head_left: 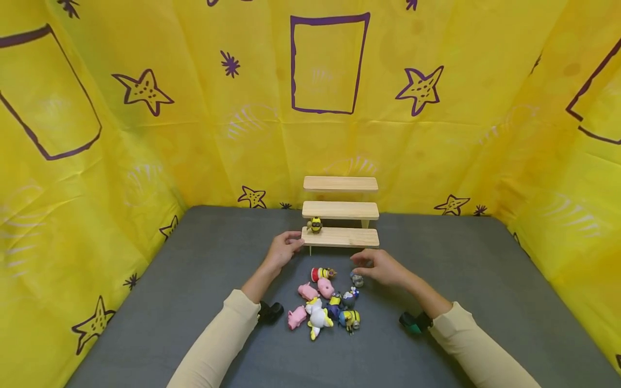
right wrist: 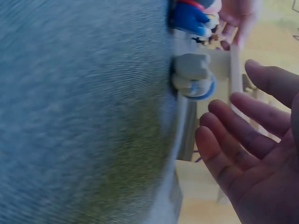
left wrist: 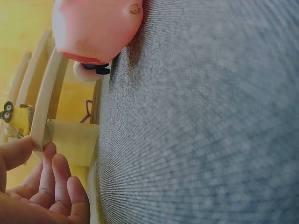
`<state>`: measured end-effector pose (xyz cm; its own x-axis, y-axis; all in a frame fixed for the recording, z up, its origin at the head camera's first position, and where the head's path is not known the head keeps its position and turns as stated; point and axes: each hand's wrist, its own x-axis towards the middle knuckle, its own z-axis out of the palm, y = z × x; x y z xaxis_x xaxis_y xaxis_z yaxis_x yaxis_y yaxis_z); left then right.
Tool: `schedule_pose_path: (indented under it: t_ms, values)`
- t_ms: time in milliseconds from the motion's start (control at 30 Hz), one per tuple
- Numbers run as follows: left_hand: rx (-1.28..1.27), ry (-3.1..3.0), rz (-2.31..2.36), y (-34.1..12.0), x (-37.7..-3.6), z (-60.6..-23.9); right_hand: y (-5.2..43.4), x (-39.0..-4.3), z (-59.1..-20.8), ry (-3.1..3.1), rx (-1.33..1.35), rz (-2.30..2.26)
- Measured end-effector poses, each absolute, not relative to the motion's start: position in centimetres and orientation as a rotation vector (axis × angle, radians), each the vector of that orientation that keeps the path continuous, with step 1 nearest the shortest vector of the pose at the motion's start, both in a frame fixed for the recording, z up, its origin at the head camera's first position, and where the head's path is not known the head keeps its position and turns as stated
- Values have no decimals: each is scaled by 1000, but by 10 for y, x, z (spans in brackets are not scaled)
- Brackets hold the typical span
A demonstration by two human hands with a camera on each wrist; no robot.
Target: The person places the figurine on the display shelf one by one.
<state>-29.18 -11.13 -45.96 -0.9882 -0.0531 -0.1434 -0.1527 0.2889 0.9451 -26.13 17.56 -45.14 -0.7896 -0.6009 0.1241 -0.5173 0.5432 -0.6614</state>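
A three-step wooden shelf (head_left: pixel 340 237) stands at the back of the grey mat. A small yellow goggle-eyed figure (head_left: pixel 315 224) stands on its lowest step, also in the left wrist view (left wrist: pixel 14 119). My left hand (head_left: pixel 293 240) lies at that step's left end with relaxed fingers (left wrist: pixel 51 177), one fingertip touching the board's edge (left wrist: pixel 44 102). My right hand (head_left: pixel 364 264) hovers open, holding nothing, just above a small grey figure (head_left: pixel 357 280), which the right wrist view shows close to its fingers (right wrist: pixel 233 140). A pile of several small toy figures (head_left: pixel 330 304) lies between my forearms.
The pile holds pink pig figures (head_left: pixel 308 291), a white and yellow one (head_left: pixel 316 318) and a red and yellow one (head_left: pixel 322 274). Yellow cloth with purple stars (head_left: pixel 145 91) walls in the grey mat (head_left: pixel 461 280) at the back and both sides.
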Motion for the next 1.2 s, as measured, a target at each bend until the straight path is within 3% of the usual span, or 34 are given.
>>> schedule_pose_path:
  t_ms: [767, 1200]
  values:
    - [-209, 2465, 1799, -111, -291, -461, 168, -256, -464, 2572, -851, -1060]
    - [-213, 2458, 1805, -110, -291, -459, 164, -268, -450, 2644, -695, -1406]
